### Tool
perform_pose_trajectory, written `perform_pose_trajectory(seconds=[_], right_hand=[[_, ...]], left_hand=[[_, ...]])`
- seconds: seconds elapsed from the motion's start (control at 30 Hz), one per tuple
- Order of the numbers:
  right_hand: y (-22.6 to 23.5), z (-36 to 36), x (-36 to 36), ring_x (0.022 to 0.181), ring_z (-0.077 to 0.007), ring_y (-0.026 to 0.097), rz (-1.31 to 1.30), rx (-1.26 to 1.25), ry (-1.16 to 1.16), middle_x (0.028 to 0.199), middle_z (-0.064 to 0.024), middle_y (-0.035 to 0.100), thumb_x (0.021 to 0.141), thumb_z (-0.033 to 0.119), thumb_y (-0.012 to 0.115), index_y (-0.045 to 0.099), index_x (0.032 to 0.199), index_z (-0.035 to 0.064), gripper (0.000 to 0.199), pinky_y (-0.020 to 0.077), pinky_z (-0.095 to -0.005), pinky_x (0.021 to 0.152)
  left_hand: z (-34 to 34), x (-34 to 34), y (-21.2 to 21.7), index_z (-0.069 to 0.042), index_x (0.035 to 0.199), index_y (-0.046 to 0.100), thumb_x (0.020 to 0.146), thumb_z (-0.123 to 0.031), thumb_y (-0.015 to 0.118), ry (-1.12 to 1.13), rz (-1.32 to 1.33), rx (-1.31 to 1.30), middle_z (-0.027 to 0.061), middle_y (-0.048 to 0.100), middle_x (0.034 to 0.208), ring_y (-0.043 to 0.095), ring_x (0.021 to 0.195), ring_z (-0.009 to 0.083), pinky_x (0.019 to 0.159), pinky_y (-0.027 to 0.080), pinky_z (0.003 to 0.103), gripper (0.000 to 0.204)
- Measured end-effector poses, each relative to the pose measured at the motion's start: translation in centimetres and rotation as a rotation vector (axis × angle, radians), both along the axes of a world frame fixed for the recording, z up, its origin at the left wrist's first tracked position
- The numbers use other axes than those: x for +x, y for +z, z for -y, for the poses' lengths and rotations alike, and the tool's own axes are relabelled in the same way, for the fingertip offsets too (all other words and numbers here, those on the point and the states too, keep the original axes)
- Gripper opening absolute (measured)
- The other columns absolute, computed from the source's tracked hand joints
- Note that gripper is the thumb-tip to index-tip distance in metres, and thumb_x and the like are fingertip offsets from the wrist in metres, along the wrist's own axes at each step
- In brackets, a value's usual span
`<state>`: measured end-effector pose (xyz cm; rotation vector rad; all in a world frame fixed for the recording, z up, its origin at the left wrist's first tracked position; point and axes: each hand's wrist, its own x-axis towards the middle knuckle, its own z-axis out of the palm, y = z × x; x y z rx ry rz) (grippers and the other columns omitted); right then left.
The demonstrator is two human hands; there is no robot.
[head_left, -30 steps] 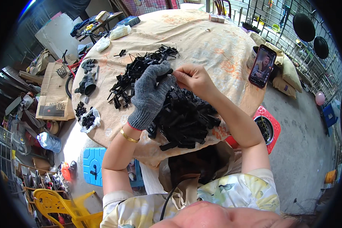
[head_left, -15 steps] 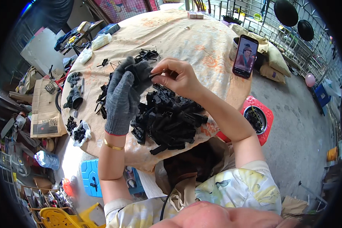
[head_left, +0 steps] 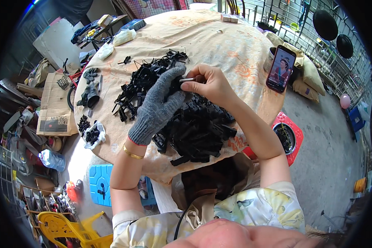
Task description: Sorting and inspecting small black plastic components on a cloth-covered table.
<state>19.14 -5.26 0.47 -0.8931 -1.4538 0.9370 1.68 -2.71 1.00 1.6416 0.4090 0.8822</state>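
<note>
My left hand, in a grey knitted glove, is closed around a small black plastic part, mostly hidden by the fingers. My bare right hand pinches a thin silvery metal piece, its tip against the black part; its exact kind is unclear. Below both hands spreads a heap of black plastic pieces. Another looser pile of thin black parts lies beyond and to the left of my gloved hand.
A patterned cloth covers the round table. A phone playing video stands at the right edge. On the left lie dark grey glove-like items and a white bag of black bits. A red stool bears a metal bowl.
Both hands have shifted a little to the right, and my gloved hand now leans that way. More of the left pile shows. The metal piece is more plainly visible.
</note>
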Motion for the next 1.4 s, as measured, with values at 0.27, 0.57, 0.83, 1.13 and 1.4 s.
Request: perform_pose_trajectory(seconds=[0.27,0.57,0.83,1.13,1.4], right_hand=[[-0.4,-0.3,-0.4,0.060,-0.0015,0.050,0.068,-0.007,-0.031,0.069,0.0030,0.058,0.079,0.016,0.067,0.061,0.086,0.0002,0.019,0.0395,-0.0157,0.052],[-0.5,0.1,-0.3,0.051,-0.0020,0.043,0.056,0.032,0.051,0.061,0.0016,0.055,0.085,0.016,0.058,0.064,0.084,-0.0002,0.017,0.0319,-0.0171,0.045],[-0.5,0.2,-1.1,0.048,-0.0019,0.040,-0.002,-0.069,0.104,0.058,0.0044,0.048,0.086,0.015,0.057,0.062,0.083,0.0005,0.016,0.0284,-0.0176,0.042],[-0.1,-0.6,2.6,0.050,-0.0026,0.041,0.032,0.032,0.189,0.056,0.0043,0.048,0.085,0.016,0.058,0.063,0.079,0.0015,0.016,0.0308,-0.0183,0.044],[-1.1,-3.0,4.2,0.048,-0.0025,0.042,0.044,0.189,-0.427,0.054,0.0025,0.050,0.085,0.021,0.058,0.063,0.076,0.0008,0.023,0.0315,-0.0193,0.044]], left_hand=[[0.1,0.8,-0.5,-0.004,0.114,0.045,0.079,0.002,0.059,0.088,0.072,0.084,0.0061,0.054,0.100,0.056,0.085,0.0119,0.076,0.048,0.024,0.038],[-0.2,0.5,-0.4,-0.003,0.106,0.049,0.078,0.004,0.060,0.157,0.131,0.005,0.0039,0.056,0.092,0.054,0.082,0.0095,0.071,0.050,0.023,0.030],[-0.1,0.0,-0.4,-0.003,0.096,0.055,0.076,-0.001,0.065,0.348,-0.004,0.479,0.0025,0.058,0.083,0.055,0.075,0.0073,0.067,0.048,0.023,0.023],[1.1,0.0,1.2,-0.006,0.101,0.056,0.076,-0.006,0.067,0.311,-0.178,0.876,0.0063,0.061,0.085,0.060,0.074,0.0106,0.064,0.049,0.023,0.028],[-5.7,2.9,3.9,-0.007,0.110,0.055,0.084,-0.023,0.056,0.144,-0.590,0.675,0.0094,0.062,0.096,0.062,0.082,0.0186,0.071,0.051,0.031,0.031]])
